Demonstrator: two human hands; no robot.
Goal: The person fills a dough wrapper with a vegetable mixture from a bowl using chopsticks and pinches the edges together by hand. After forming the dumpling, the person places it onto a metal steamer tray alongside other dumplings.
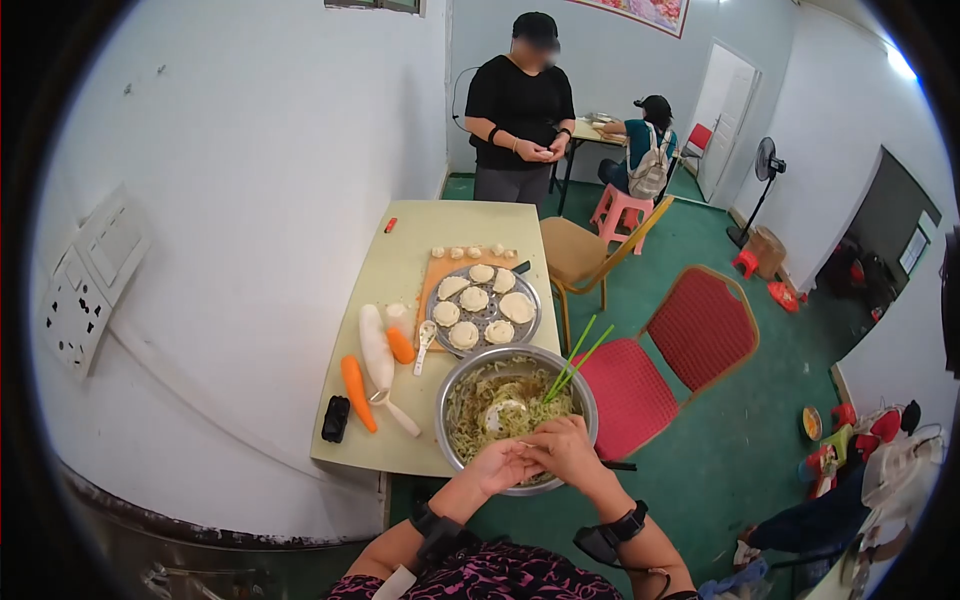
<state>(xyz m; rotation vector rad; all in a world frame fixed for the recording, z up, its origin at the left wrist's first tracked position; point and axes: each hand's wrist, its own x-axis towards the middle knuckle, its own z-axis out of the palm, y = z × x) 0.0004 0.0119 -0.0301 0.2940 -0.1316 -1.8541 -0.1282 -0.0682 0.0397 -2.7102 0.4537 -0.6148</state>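
Over the near rim of the steel mixing bowl (447, 385), my left hand (500, 466) is cupped with its palm up. My right hand (567, 446) meets it, fingers pinched together on a dumpling (527, 449), mostly hidden between the hands. Shredded green filling (472, 408) lines the bowl, with a pale round patch in the middle. Two green chopsticks (580, 362) lean out at the right. Behind the bowl, a round steel tray (437, 322) carries several pleated dumplings (474, 299). A white spoon (425, 345) lies left of the tray.
A wooden board (436, 268) holds small dough pieces behind the tray. Left lie a white radish (375, 348), carrots (357, 393), a peeler (398, 411) and a black object (336, 419). A red chair (625, 400) stands right; a person (520, 100) stands beyond the table.
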